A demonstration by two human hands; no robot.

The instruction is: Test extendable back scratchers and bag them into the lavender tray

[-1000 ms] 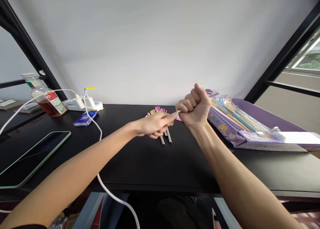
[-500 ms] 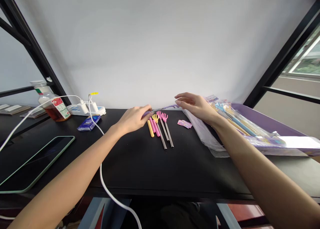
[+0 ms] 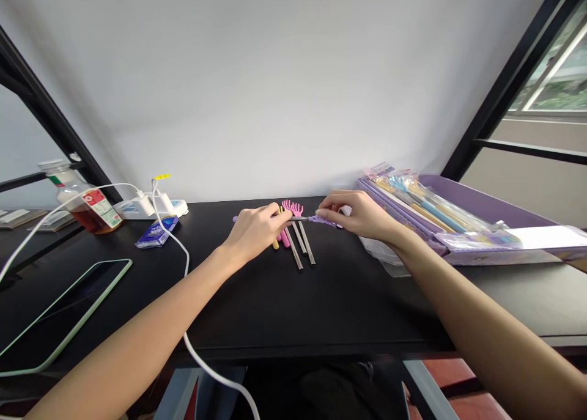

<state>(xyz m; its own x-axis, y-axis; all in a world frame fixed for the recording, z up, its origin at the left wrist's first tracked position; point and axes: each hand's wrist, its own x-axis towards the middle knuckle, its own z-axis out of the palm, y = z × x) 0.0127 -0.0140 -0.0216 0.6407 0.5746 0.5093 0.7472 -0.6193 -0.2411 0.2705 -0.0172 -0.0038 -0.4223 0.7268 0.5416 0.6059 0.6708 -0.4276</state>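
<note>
A purple back scratcher [image 3: 300,218] with a metal shaft spans the gap between my hands, almost level above the table. My left hand [image 3: 254,232] is closed around its handle side, and the purple handle end sticks out to the left. At the claw head, my right hand [image 3: 362,213] pinches with thumb and fingers. Below lie pink claw heads [image 3: 293,208] on metal shafts [image 3: 308,244], side by side. Pink handles [image 3: 285,239] and a yellow handle [image 3: 276,244] are partly hidden under my left hand.
At right, a purple box [image 3: 486,209] holds several bagged back scratchers [image 3: 426,200]; a clear plastic bag [image 3: 389,262] lies before it. Left are a phone [image 3: 68,313], a blue packet [image 3: 158,232], a power strip [image 3: 178,210], a bottle [image 3: 89,209] and a white cable [image 3: 187,322].
Both hands have come lower, and my left hand has shifted right along the back scratcher. My right fingers have closed on its claw head. The view has tilted slightly.
</note>
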